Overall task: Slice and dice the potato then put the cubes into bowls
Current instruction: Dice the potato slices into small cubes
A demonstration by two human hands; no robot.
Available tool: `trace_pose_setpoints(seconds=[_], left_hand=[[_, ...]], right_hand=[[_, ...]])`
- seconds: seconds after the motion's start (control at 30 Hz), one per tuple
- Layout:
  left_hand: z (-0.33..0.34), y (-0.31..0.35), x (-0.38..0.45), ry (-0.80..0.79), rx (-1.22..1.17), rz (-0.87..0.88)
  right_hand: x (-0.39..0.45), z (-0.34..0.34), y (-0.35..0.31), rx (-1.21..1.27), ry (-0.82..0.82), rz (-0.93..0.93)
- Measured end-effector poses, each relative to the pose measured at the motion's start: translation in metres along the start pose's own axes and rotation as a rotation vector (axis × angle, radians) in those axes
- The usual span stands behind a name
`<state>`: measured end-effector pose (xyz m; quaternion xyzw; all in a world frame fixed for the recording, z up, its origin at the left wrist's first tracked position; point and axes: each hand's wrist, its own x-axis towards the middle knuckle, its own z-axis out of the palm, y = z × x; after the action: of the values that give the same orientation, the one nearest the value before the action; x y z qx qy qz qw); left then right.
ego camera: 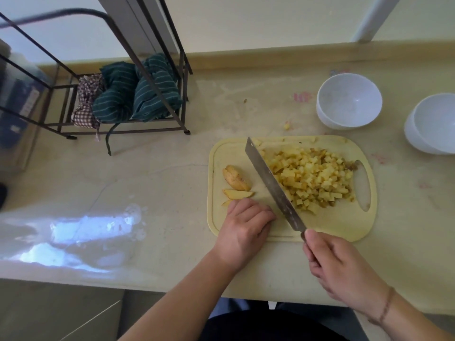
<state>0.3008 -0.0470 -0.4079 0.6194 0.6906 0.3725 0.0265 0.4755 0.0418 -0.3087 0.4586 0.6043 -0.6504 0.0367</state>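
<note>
Cubes (312, 178) heap beyond knife (273, 183) in right grip (344, 264).

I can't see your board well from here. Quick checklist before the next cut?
1. Right hand grips the knife: ok.
2. Left hand clear of the blade: ok, beside it, apart.
3. Slices left to dice: not ok, some uncut.
4. Cubes kept on the board: not ok, a bit lies off it.
5. Bowls ready: ok, both empty.
6. What the left fingers hold: cannot tell.
</note>
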Motion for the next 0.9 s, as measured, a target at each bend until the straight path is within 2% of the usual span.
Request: trace_pose_setpoints(seconds=[0.2,0.3,0.4,0.5,0.6,0.9], left_hand=[[0.008,0.009,0.021,0.128,0.216,-0.063],[-0.002,0.010,0.018,0.129,0.188,-0.068],[-0.028,-0.008,0.007,0.171,0.139,-0.189],[-0.048,-0.026,0.003,0.056,0.154,-0.327],[-0.052,-0.031,0.005,-0.086,0.167,-0.323],[-0.053,-0.019,-0.003,-0.092,0.178,-0.373]], right_hand=[[-0.001,-0.015,-0.004,0.157,-0.068,0.016],[-0.012,-0.027,-0.009,0.186,-0.085,0.022],[-0.021,-0.035,-0.009,0.188,-0.082,0.012],[-0.025,-0.036,-0.004,0.188,-0.078,0.030],[-0.028,-0.031,-0.002,0.160,-0.066,0.026],[-0.037,-0.014,0.006,0.130,-0.010,0.014]])
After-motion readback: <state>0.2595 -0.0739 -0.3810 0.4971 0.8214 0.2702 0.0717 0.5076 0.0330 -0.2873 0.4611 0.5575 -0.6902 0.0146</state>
